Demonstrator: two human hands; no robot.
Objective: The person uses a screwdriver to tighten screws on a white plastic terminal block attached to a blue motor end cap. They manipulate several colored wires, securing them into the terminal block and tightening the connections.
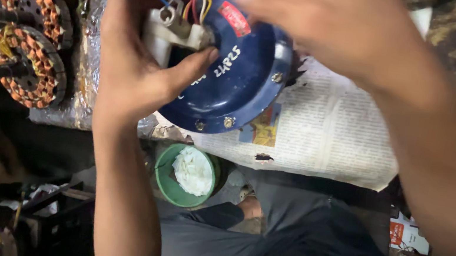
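Blue round motor housing [240,82] held above a sheet of newspaper [329,130], gripped between both hands. Left hand [131,55] closes on its left side, thumb pressed against the white terminal block [179,32] where coloured wires [195,4] emerge. Right hand [326,23] clasps the housing's upper rim from above. Copper-wound stators [34,29] lie to the left; a green bowl [185,175] sits below.

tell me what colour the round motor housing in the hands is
Dark blue, with a red label and white handwriting; the motor housing shows best in the head view.
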